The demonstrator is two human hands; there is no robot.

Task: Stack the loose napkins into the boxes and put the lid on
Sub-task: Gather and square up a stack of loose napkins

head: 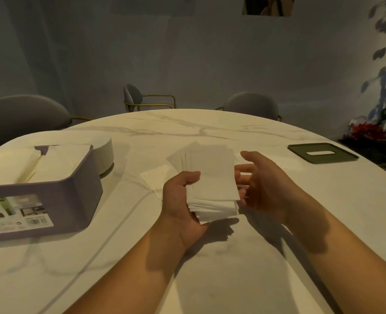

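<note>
A fanned stack of white napkins (212,184) sits mid-frame, gripped at its left edge by the left hand (183,200). The lilac box (51,200) at left stands open, cream napkins (10,164) heaped inside. The dark green slotted lid (322,152) lies flat on the surface, at right.

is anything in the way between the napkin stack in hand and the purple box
Nothing visible. Only bare table and one flat loose napkin lie between the stack and the open-topped purple box, which already holds napkins.

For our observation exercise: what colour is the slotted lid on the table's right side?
The lid is dark green; the head view shows it best.
</note>
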